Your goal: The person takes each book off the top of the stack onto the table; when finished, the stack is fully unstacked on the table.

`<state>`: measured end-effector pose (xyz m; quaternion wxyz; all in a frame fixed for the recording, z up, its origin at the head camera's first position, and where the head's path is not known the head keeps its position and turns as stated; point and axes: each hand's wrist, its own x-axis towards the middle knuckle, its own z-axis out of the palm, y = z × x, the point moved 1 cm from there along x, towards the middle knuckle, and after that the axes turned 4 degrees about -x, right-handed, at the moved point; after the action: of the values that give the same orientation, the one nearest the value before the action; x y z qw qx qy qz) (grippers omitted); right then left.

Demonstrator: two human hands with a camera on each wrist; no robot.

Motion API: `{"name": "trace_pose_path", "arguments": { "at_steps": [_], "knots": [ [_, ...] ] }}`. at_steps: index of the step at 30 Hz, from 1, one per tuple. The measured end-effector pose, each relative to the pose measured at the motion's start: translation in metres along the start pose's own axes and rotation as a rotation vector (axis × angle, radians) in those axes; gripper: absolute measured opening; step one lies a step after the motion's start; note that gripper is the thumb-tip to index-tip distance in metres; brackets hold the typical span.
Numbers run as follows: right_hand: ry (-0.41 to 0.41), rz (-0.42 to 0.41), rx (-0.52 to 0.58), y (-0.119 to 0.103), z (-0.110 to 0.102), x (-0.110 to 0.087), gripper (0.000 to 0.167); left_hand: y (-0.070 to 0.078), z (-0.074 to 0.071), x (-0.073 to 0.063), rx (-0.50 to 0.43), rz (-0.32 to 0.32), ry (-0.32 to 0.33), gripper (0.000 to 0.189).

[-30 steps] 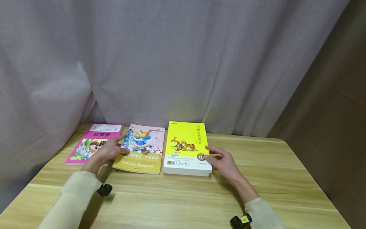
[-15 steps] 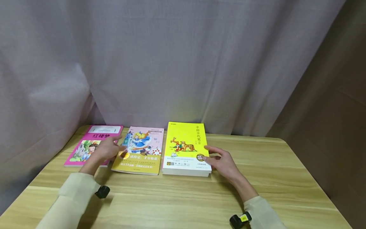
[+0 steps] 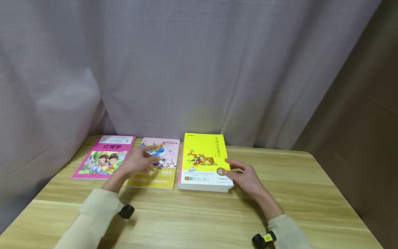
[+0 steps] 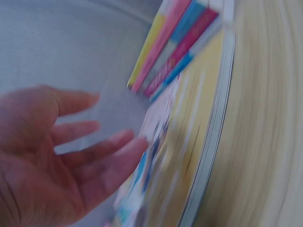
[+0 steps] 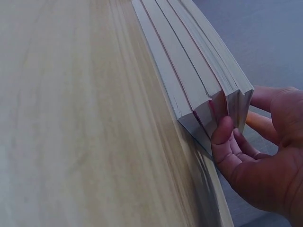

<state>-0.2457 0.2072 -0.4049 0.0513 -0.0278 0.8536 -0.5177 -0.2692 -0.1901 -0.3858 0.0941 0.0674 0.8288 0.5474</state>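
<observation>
Near: bare wood grain of the worktop (image 3: 174, 221). Right hand (image 3: 248, 178) at the stack of books (image 3: 205, 152), yellow cover uppermost; thumb and fingers loosely bent, touching its right side. Left hand (image 3: 136, 162) above the pink-and-gold book (image 3: 164, 177), fingers loosely spread, free of it. That book lies flat between the stack and 1 magenta book (image 3: 102, 158), left. Far: grey curtain (image 3: 199, 69).
</observation>
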Motion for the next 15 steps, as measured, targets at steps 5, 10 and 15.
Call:
{"name": "trace_pose_path", "arguments": {
  "at_steps": [5, 10, 15],
  "knots": [
    [0.007, 0.012, 0.015, 0.002, 0.0, -0.001, 0.061, 0.005, 0.028, 0.009, -0.151, -0.036, -0.142, 0.062],
    [0.015, 0.009, 0.01, 0.001, 0.0, -0.001, 0.06, 0.008, 0.049, 0.016, -0.205, -0.048, -0.168, 0.062],
    [0.004, 0.013, 0.026, -0.002, 0.0, 0.0, 0.059, 0.008, 0.062, 0.02, -0.234, -0.052, -0.182, 0.062]
  ]
}}
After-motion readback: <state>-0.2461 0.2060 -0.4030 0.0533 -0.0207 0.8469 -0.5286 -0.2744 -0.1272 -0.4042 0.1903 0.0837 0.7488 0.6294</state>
